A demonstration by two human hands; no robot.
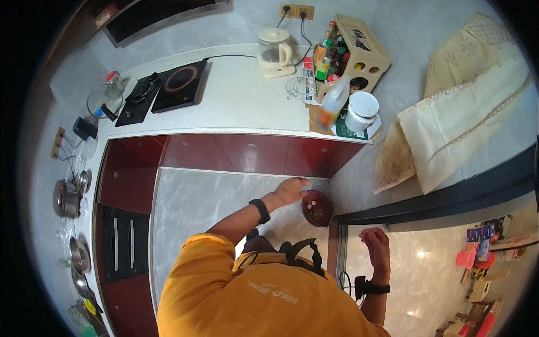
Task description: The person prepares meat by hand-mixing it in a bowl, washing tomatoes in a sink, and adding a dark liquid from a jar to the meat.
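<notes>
My left hand (290, 191) reaches out over the floor with fingers and thumb apart, holding nothing that I can see. Just to its right stands a dark red bin (317, 210), with small pale round pieces and other scraps inside. My right hand (376, 242) is raised at the right, beyond the doorway track; its fingers are loosely curled and bunched, and whether anything is between them cannot be made out. Black straps are on both wrists.
Along the white counter (244, 109) stand an induction cooker (180, 84), a glass kettle (274, 50), a crate of bottles (366, 46) and a white tub (362, 110). Pots (66, 200) line the left counter. Cloth covers (459, 122) hang at right, above a dark door frame (421, 202).
</notes>
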